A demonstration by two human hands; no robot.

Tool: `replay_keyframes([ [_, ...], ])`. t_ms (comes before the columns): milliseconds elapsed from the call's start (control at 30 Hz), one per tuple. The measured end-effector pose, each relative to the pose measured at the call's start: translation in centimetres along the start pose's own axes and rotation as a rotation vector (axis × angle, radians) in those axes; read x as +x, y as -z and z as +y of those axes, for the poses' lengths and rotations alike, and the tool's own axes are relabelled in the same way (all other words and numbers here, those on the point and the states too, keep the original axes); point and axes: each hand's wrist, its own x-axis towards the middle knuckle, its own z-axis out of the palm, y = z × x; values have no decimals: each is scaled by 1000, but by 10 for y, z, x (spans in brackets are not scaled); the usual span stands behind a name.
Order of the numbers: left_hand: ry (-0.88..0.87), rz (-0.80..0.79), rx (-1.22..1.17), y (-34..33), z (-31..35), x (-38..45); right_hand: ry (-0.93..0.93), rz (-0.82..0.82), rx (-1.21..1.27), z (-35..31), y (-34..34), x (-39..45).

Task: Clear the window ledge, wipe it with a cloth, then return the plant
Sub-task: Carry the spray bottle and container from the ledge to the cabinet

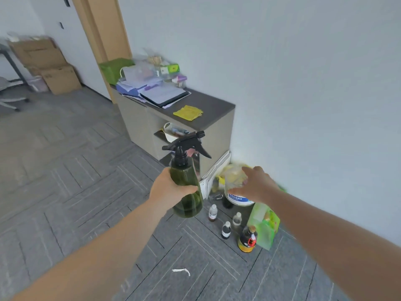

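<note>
The place looks like an office, probably a back corner or a storage room of it. The floor [65, 170] is covered with grey carpet tiles in a herringbone pattern, and the walls [303, 83] are plain white. A low cabinet [217, 135] with a dark top stands against the wall and carries a heap of papers and folders [158, 92]. Stacked cardboard boxes [50, 66] stand in the far corner, beside what seems to be the base of a swivel chair [10, 101], though this part is blurred. A light wooden door frame [102, 29] rises behind the cabinet.
</note>
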Motion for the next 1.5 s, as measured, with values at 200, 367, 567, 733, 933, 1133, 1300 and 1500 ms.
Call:
replay_keyframes([
  [200,-67,-78,32,18,30,145,-63,45,43,-39,31,106],
  [367,-95,-91,81,7,48,262,-92,53,65,-46,47,211],
  [567,-48,-74,120,-2,74,397,-80,20,114,-61,58,364],
  [733,-76,-40,165,6,108,495,-82,7,127,-81,83,463],
  [933,-109,-77,124,20,127,614,-92,37,125,-118,107,571],
  [1133,-174,-203,121,19,135,739,-214,55,115,-151,96,662],
  [1300,-246,-308,154,11,152,842,-375,81,157,-171,95,729],
  [1500,-266,-429,143,-23,167,918,-502,144,228,-173,85,779],
])
